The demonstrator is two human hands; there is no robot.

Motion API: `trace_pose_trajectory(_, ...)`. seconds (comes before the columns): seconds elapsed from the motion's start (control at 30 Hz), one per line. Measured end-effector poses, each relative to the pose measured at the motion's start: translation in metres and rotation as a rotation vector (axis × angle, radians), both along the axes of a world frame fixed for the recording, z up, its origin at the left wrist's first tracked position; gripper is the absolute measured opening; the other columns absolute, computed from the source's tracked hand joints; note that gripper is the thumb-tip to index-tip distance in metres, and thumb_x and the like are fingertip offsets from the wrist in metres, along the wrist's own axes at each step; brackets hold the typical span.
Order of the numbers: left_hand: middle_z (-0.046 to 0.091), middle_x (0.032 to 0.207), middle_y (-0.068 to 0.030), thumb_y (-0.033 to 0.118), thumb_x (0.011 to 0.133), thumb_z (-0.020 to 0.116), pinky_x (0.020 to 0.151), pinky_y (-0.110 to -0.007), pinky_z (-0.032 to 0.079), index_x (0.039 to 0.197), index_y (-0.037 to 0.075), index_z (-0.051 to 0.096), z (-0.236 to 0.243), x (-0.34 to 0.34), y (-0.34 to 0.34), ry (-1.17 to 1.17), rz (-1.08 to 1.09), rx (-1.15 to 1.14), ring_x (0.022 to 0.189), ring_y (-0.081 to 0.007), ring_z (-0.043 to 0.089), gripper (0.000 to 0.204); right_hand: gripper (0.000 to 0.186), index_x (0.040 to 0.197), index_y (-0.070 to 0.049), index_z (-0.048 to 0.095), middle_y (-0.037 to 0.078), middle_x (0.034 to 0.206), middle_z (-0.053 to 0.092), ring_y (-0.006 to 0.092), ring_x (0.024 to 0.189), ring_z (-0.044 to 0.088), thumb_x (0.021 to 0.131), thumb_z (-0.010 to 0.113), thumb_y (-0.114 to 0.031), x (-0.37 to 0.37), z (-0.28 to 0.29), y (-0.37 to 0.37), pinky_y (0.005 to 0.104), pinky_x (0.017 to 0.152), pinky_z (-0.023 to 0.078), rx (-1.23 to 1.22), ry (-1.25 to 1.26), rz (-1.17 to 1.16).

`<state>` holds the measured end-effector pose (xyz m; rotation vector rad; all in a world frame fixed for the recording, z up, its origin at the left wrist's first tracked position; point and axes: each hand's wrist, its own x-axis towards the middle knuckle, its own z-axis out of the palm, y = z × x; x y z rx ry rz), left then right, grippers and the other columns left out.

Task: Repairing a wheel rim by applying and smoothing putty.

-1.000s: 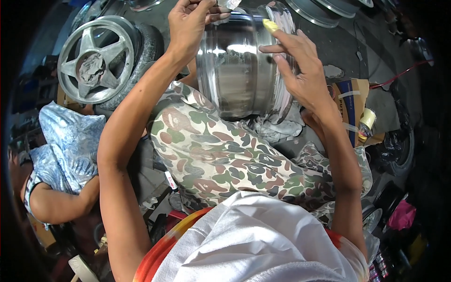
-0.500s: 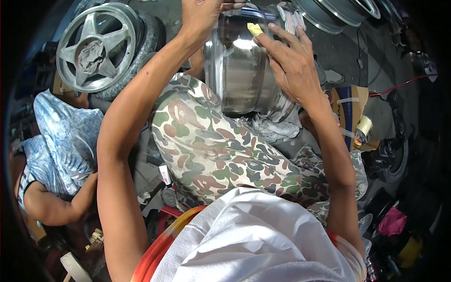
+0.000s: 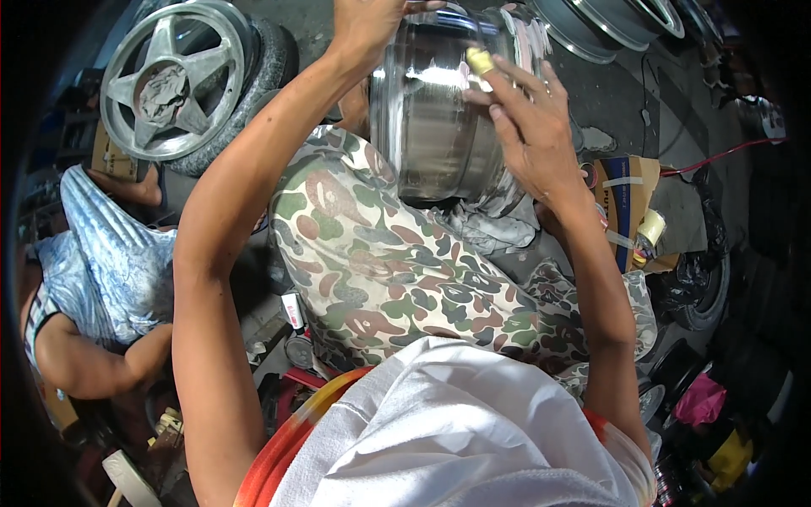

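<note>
A shiny metal wheel rim (image 3: pixel 435 144) lies on its side before my knees, its barrel facing up and whitish smears near its right edge. My left hand (image 3: pixel 372 24) grips the rim's far left edge; the picture's top cuts it off, and a finger or two stretch over the metal. Above the right part of the barrel is my right hand (image 3: pixel 536 127), fingers apart and slightly blurred. A yellow wrap (image 3: pixel 479 60) covers the tip of its index finger. Under the rim, a crumpled grey-white cloth (image 3: pixel 490 230) lies by my camouflage trousers (image 3: pixel 397 279).
A five-spoke wheel (image 3: pixel 187 55) leans on a tyre at far left. Another person in blue patterned clothing (image 3: pixel 110 262) sits at left. More rims (image 3: pixel 604 25) lie at far right, near an open cardboard box (image 3: pixel 629 198) with a yellow roll. A red cable (image 3: pixel 718 156) runs behind it.
My right hand has shifted slightly right and nearer along the barrel, its yellow-wrapped fingertip with it. My left hand stays at the rim's edge. The other person has shifted, and a foot now shows.
</note>
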<state>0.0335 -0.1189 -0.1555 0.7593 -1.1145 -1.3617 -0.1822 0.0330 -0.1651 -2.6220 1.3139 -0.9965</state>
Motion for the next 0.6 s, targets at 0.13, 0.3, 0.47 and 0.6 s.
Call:
trace_pose_trajectory(0.13,0.071,0.093,-0.0151,0.011,0.101,0.064,0.071,-0.034,0.062,0.109,0.001,0.055,0.001,0.001,0.000,0.021,-0.003,-0.007,0.079,-0.0235,0.073,0.015,0.056,0.150,-0.019,0.051,0.000,0.119,0.076,0.0249,0.139,0.052,0.096,0.060,-0.007,0.002,0.003,-0.010,0.0553,0.122,0.024,-0.044,-0.042,-0.082)
trace_pose_trajectory(0.3,0.071,0.093,-0.0157,0.009,0.101,0.063,0.068,-0.031,0.061,0.108,0.000,0.054,0.002,0.002,0.000,-0.010,-0.005,-0.013,0.077,-0.0231,0.073,0.014,0.057,0.151,-0.021,0.050,0.001,0.119,0.076,0.0256,0.139,0.051,0.096,0.059,-0.007,0.006,-0.003,-0.019,0.0558,0.121,0.025,-0.100,0.037,-0.091)
trace_pose_trajectory(0.47,0.071,0.093,-0.0162,0.009,0.101,0.062,0.070,-0.032,0.062,0.109,-0.001,0.054,-0.001,-0.001,-0.001,0.020,0.006,-0.014,0.077,-0.0231,0.073,0.015,0.050,0.149,-0.012,0.053,-0.001,0.127,0.073,0.0247,0.140,0.050,0.099,0.056,-0.008,0.009,0.004,-0.023,0.0544,0.121,0.027,-0.091,0.118,-0.135)
trace_pose_trajectory(0.6,0.071,0.095,-0.0163,0.009,0.101,0.062,0.072,-0.033,0.062,0.109,-0.001,0.054,-0.001,-0.001,-0.003,0.010,0.006,-0.010,0.079,-0.0240,0.074,0.015,0.051,0.149,-0.013,0.053,0.000,0.127,0.073,0.0252,0.140,0.050,0.099,0.057,-0.007,0.009,0.004,-0.030,0.0552,0.121,0.027,-0.134,0.115,-0.118)
